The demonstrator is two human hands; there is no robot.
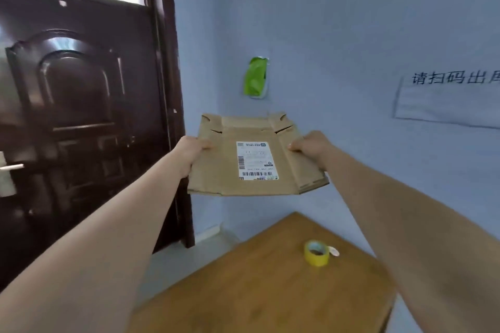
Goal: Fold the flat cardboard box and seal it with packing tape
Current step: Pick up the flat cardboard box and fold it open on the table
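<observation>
A flat brown cardboard box (216, 167) with a white shipping label on its top face is held out in the air at arm's length, well above the table. My left hand (189, 153) grips its left edge, thumb on top. My right hand (313, 147) grips its right edge the same way. The box's end flaps point away from me toward the wall. A yellow roll of packing tape (316, 253) lies on the wooden table (257, 292) below, with a loose tab sticking out to its right.
A dark brown door (75, 116) with a metal handle stands at the left. Blue walls close in the corner ahead, with a green packet (255, 77) stuck on one and a paper sign (449, 97) at the right. Grey floor lies between door and table.
</observation>
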